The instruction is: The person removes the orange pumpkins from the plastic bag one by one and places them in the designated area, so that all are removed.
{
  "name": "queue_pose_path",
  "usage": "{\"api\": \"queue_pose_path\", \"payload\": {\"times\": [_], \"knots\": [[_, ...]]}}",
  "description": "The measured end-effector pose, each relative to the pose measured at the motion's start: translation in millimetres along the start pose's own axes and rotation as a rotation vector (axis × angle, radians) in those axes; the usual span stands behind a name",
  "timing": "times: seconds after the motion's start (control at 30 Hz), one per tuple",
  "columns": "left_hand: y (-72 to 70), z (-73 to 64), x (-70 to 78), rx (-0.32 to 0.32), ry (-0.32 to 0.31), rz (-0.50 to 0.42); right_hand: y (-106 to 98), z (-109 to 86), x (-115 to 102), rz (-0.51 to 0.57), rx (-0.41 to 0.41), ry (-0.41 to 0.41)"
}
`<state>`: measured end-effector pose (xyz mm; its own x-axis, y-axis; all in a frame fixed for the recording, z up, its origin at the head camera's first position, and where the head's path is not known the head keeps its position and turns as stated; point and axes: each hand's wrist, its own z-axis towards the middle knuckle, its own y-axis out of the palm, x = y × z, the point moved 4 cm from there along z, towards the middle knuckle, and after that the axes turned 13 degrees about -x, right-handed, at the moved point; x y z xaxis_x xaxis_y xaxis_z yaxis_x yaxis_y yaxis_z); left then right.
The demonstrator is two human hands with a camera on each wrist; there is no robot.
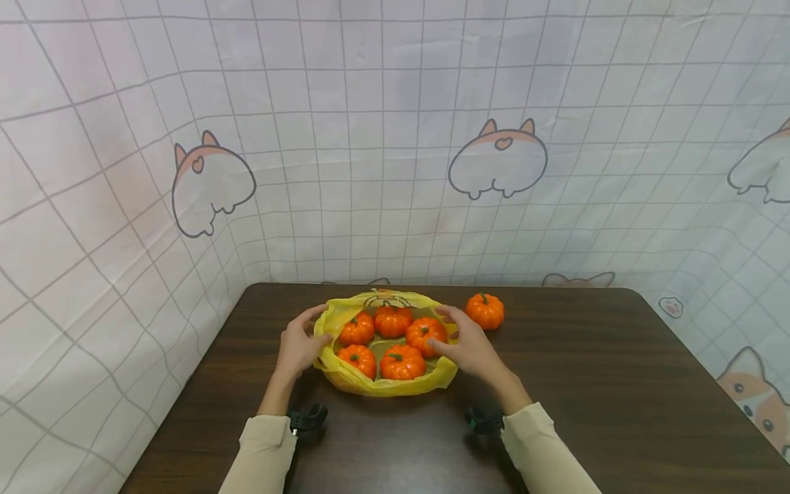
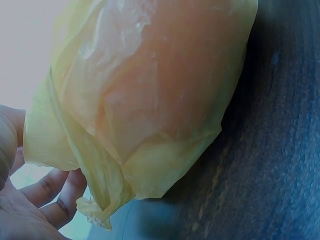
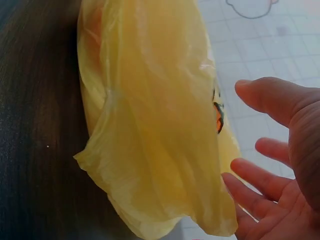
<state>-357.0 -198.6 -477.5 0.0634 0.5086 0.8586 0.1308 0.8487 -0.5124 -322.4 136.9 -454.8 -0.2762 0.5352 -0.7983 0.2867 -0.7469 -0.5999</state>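
Note:
A yellow plastic bag (image 1: 389, 389) lies on the table with its mouth spread wide. Several small orange pumpkins (image 1: 402, 362) sit inside, some with green stems showing. At the bag's left rim is my left hand (image 1: 300, 346), thumb over the edge and fingers loosely spread. In the left wrist view, those fingers (image 2: 62, 200) show beside a crumpled corner of the bag. My right hand (image 1: 465, 343) is at the right rim, thumb reaching over the opening toward a pumpkin. The right wrist view shows its thumb (image 3: 272, 97) extended, apart from the plastic, with the fingertips right at the bag.
Another orange pumpkin (image 1: 484, 311) stands on the dark wooden table (image 1: 617, 384), just beyond my right hand. A white grid-patterned cloth (image 1: 395, 206) with cartoon corgis hangs behind and around the table. Dark straps (image 1: 308, 417) circle the wrists.

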Motion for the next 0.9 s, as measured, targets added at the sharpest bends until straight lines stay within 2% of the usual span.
{"api": "queue_pose_path", "payload": {"times": [0.33, 0.9], "knots": [[0.2, -0.1, 0.4, -0.005, 0.009, -0.003, 7, 7.6, 8, -0.110, -0.021, 0.059], [0.7, 1.1, -0.1, -0.010, 0.021, 0.011, 10, 11.1, 24, -0.134, -0.056, 0.104]]}}
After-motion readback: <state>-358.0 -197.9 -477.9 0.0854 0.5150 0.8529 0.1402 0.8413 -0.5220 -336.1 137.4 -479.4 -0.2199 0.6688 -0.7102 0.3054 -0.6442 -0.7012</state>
